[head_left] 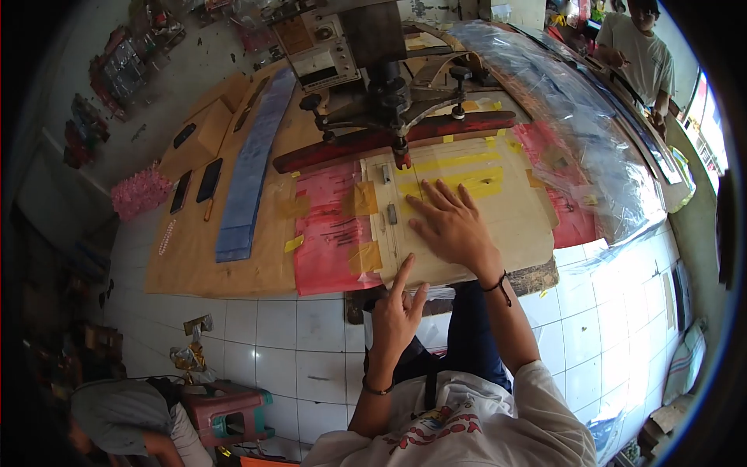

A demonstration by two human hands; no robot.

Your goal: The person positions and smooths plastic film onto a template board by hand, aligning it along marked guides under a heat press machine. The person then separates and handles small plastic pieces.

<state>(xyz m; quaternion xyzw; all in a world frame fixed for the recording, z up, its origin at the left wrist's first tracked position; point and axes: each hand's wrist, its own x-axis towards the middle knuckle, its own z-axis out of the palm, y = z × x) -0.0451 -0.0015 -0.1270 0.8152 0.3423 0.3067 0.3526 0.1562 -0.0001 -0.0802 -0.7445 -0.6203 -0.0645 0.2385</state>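
Observation:
My right hand (451, 222) lies with fingers spread on a beige sheet (513, 226) with yellow strips (459, 180). My left hand (399, 311) is at the sheet's front edge, index finger stretched out and thumb apart, holding nothing. Two small metal pieces (392, 214) sit on the sheet's left part. Red sheets (331, 226) with tan tape (366, 198) flank it. Above the back of the sheet is a press machine (389, 93) with a long red bar (311, 156).
At left on the wooden board (179, 265) lie a blue strip (253, 171), two phones (208, 180) and pink material (140, 192). Clear plastic (560, 101) covers the right side. One person (642, 54) stands at back right; another (124, 412) bends near a stool (226, 412).

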